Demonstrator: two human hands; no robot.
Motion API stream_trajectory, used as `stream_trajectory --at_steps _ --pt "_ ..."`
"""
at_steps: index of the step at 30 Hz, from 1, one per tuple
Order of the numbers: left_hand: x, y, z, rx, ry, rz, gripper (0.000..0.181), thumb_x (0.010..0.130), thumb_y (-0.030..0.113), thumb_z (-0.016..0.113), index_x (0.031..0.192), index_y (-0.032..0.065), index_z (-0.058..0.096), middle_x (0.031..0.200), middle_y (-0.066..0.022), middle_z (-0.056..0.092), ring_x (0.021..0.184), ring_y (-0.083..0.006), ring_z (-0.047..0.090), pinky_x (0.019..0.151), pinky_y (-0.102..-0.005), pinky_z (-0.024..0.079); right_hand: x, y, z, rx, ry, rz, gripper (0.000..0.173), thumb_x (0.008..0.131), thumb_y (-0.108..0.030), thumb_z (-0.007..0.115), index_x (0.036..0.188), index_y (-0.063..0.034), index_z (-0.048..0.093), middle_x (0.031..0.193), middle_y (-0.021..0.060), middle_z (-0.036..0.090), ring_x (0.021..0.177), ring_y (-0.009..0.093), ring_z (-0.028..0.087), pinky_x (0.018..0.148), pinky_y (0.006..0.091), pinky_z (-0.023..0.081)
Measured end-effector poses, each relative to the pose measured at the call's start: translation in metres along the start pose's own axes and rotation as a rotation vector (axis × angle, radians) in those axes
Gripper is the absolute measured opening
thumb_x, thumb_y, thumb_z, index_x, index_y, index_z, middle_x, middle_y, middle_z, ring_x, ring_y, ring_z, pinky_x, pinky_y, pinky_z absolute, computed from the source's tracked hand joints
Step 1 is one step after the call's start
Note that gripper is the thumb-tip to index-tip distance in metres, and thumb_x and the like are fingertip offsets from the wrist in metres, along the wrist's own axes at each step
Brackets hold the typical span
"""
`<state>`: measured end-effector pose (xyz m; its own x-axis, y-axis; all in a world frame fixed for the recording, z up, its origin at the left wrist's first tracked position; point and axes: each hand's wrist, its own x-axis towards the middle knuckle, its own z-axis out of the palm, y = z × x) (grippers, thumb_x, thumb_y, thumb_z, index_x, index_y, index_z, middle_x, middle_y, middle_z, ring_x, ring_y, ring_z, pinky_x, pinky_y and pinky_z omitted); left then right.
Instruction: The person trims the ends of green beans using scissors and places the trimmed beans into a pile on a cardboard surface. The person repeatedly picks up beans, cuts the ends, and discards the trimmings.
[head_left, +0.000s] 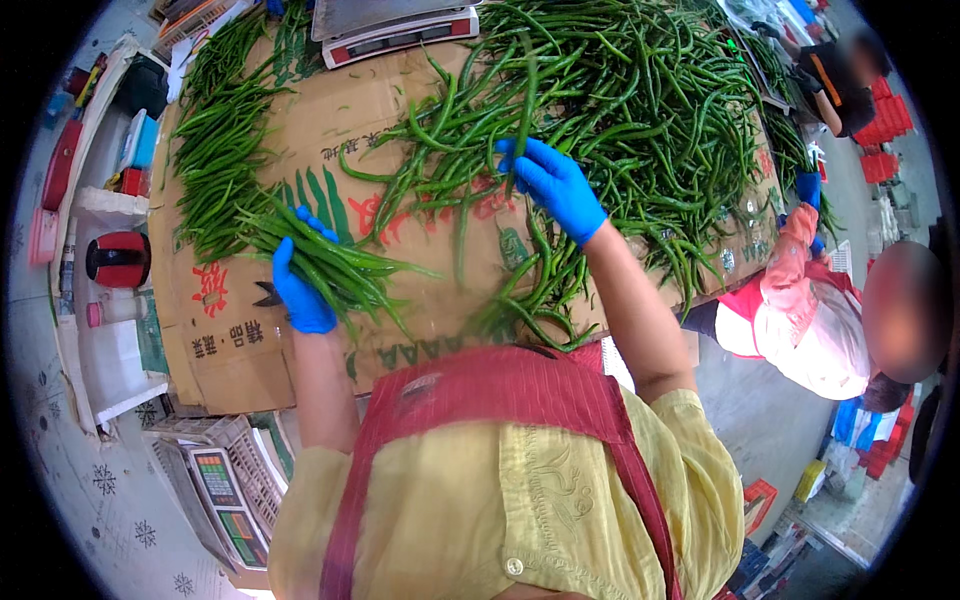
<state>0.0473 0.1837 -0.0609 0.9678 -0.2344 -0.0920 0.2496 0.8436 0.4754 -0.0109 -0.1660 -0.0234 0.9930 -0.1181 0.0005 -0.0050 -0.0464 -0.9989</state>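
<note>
In my blue-gloved left hand (304, 281) lies a bundle of long green chili peppers (337, 262), thumb on one side and fingers on the other. My right hand (555, 184), also in a blue glove, pinches a single long green pepper (529, 105) that points away from me and is slightly blurred. Beyond and right of that hand spreads a large loose heap of green peppers (645, 112). A row of peppers laid much the same way (225, 150) runs along the left side, close to my left hand. Printed cardboard (315, 120) covers the table beneath them.
At the far edge stands a weighing scale (401, 34). A white shelf (112, 202) holding a red-and-black object (118, 259) is at the left. Another scale (229, 502) sits low left beside a plastic crate (251, 465). Co-workers (802, 322) stand along the right side.
</note>
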Motion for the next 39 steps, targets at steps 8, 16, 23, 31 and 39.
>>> stream_trajectory --at_steps 8,16,23,31,39 --pt "-0.003 -0.017 0.011 0.045 0.037 -0.063 0.050 0.087 0.021 0.050 0.131 -0.0007 0.044 0.120 -0.0110 0.056 0.105 -0.0233 0.056 0.092 -0.0386 0.046 -0.017 -0.035 0.024 0.702 -0.366 0.287 0.051 0.091 -0.024 0.053 0.138 -0.0080 0.041 0.087 -0.0014 0.059 0.067 0.006 0.048 0.057 0.0177 0.039" --pt "0.006 -0.032 0.032 0.065 0.007 -0.163 0.054 0.085 0.017 0.056 0.133 -0.0024 0.041 0.117 -0.0162 0.057 0.105 -0.0256 0.057 0.093 -0.0399 0.048 -0.015 -0.034 0.051 0.607 -0.438 0.348 0.054 0.088 -0.021 0.052 0.139 -0.0097 0.040 0.086 0.0014 0.060 0.072 0.006 0.054 0.062 0.0185 0.043" --pt "0.005 -0.049 0.038 0.141 0.009 -0.244 0.053 0.087 0.016 0.050 0.135 -0.0017 0.038 0.131 -0.0161 0.049 0.117 -0.0272 0.051 0.100 -0.0426 0.042 -0.030 -0.036 0.097 -0.489 -0.418 -0.178 0.060 0.089 -0.021 0.051 0.145 -0.0207 0.027 0.086 0.0164 0.063 0.075 0.033 0.064 0.065 0.0443 0.049" --pt "-0.001 -0.058 0.017 0.258 -0.064 -0.198 0.054 0.092 0.013 0.045 0.142 0.0036 0.029 0.138 -0.0163 0.044 0.128 -0.0308 0.041 0.107 -0.0448 0.035 -0.024 -0.031 0.122 -0.939 -0.494 -0.133 0.060 0.084 -0.016 0.052 0.139 -0.0073 0.032 0.081 0.0187 0.064 0.065 0.036 0.063 0.055 0.0458 0.050" --pt "-0.003 -0.055 0.026 0.400 0.068 -0.244 0.053 0.086 0.010 0.050 0.137 0.0012 0.038 0.129 -0.0173 0.052 0.118 -0.0306 0.050 0.102 -0.0426 0.040 -0.012 -0.024 0.135 -1.112 -0.557 -0.264 0.053 0.085 -0.018 0.052 0.132 0.0023 0.037 0.078 0.0147 0.064 0.062 0.032 0.063 0.050 0.0431 0.049"
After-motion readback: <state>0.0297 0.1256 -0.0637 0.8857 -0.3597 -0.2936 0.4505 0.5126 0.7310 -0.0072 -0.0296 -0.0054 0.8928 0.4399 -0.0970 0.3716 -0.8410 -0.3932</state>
